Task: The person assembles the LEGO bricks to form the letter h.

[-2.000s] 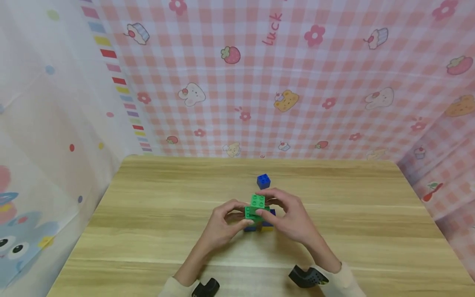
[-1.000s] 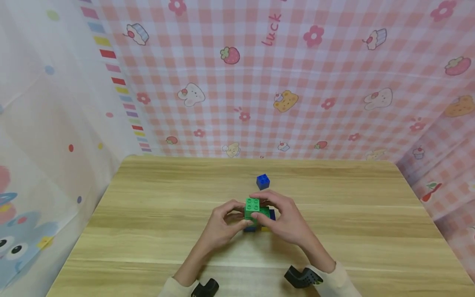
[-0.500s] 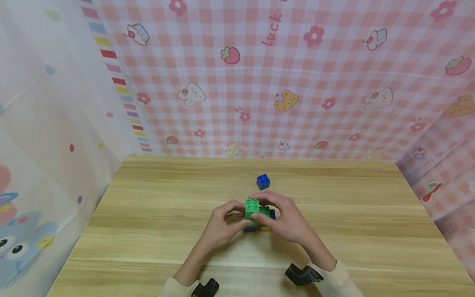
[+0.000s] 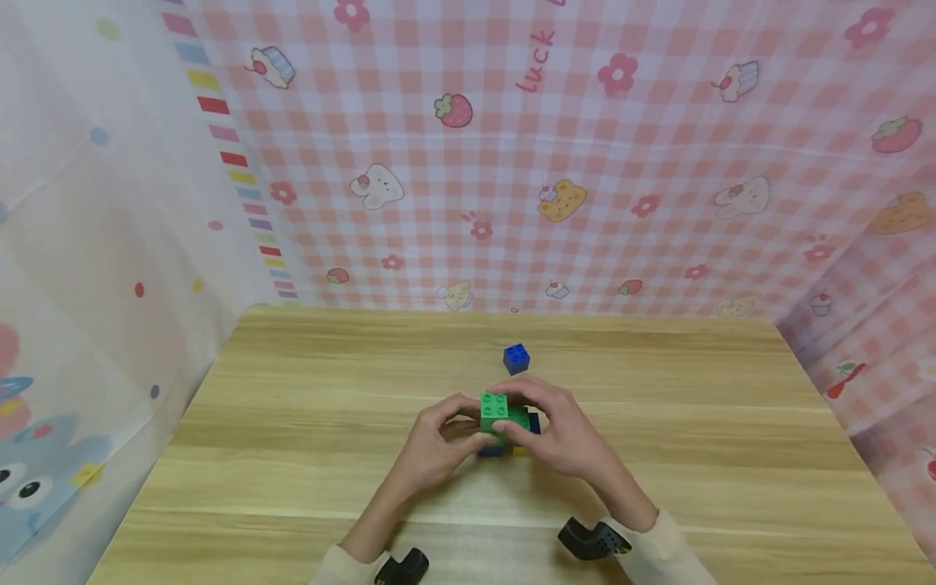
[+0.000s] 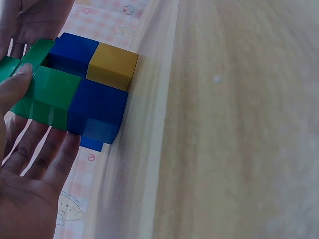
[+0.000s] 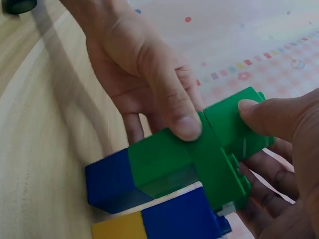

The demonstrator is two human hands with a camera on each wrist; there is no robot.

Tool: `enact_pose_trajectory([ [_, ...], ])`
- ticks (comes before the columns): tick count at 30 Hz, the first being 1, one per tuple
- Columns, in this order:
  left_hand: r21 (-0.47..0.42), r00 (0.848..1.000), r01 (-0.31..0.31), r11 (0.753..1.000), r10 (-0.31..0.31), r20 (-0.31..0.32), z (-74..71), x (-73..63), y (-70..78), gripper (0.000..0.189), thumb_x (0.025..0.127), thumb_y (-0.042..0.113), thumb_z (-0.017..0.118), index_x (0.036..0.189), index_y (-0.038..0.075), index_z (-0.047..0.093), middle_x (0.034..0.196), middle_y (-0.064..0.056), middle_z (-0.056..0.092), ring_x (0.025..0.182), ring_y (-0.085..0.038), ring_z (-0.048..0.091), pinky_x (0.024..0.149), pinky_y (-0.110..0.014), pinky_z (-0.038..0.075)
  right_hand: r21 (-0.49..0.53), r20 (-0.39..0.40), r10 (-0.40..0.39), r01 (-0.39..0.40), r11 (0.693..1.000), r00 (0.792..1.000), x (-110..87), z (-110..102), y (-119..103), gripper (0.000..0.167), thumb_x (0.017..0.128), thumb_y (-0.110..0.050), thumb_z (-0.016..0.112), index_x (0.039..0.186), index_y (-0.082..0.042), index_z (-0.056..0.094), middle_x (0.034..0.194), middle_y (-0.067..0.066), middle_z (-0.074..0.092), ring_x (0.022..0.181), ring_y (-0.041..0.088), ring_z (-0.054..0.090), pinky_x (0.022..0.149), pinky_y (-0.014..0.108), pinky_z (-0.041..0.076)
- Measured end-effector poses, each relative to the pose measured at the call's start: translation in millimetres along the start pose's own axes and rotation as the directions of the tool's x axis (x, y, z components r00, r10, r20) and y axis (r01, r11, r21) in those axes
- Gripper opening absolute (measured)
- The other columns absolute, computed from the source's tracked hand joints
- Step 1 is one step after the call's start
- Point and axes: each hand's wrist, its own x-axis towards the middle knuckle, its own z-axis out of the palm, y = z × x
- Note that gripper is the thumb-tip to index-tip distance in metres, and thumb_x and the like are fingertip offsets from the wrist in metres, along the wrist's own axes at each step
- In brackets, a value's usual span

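Observation:
Both hands work on a stack of toy building bricks at the table's middle. In the left wrist view, one column has a blue brick (image 5: pixel 97 109) under a green brick (image 5: pixel 55 94). The other has a yellow brick (image 5: pixel 113 64) under a blue brick (image 5: pixel 74 52). A longer green brick (image 6: pixel 217 169) bridges both columns. My left hand (image 4: pixel 435 447) grips the stack from the left, thumb on the green bricks. With thumb and fingers, my right hand (image 4: pixel 563 426) pinches a square green brick (image 4: pixel 493 409) sitting on the bridge's left end. The hands partly hide the stack's lower bricks.
A loose blue brick (image 4: pixel 516 358) lies on the wooden table (image 4: pixel 329 374) just beyond the hands. A patterned pink cloth (image 4: pixel 468 162) hangs behind the table's far edge. Black wrist devices (image 4: pixel 594 539) are worn near the sleeves.
The right hand has moved left and slightly toward the person, bringing the square green brick from over the bridge's middle to its left end. The left hand has kept its grip in place.

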Motion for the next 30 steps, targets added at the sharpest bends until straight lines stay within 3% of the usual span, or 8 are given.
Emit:
enact_pose_trajectory([
  [17,0.010,1.000,-0.013,1.000,0.013,-0.004,-0.2,-0.4,-0.5,0.031,0.088,0.010,0.081,0.117,0.009,0.070,0.114,-0.012,0.071,0.110,-0.013,0.068,0.104,-0.033,0.058,-0.026,-0.027,-0.057,0.056,0.998,0.998,0.0,6,9,0.034,0.096,-0.021,0.075,0.129,-0.022,0.066,0.118,-0.006,0.068,0.103,0.010,0.067,0.098,0.041,0.060],
  [23,0.009,1.000,0.022,1.000,-0.022,0.004,-0.5,-0.7,-0.7,0.031,0.088,0.011,0.081,0.117,0.011,0.070,0.116,-0.010,0.071,0.113,-0.016,0.068,0.105,-0.031,0.057,0.014,-0.048,-0.020,0.021,1.000,0.999,-2.8,10,11,0.034,0.096,-0.022,0.074,0.129,-0.024,0.066,0.119,-0.006,0.067,0.103,0.013,0.066,0.097,0.034,0.060],
  [30,0.019,1.000,0.012,1.000,-0.012,0.009,0.0,0.6,1.4,0.031,0.088,0.011,0.081,0.117,0.010,0.069,0.116,-0.010,0.071,0.112,-0.017,0.068,0.104,-0.030,0.057,0.054,-0.057,0.043,-0.040,0.998,0.997,-4.5,9,10,0.036,0.095,-0.021,0.075,0.130,-0.027,0.066,0.121,-0.006,0.067,0.104,0.016,0.065,0.096,0.030,0.060],
])
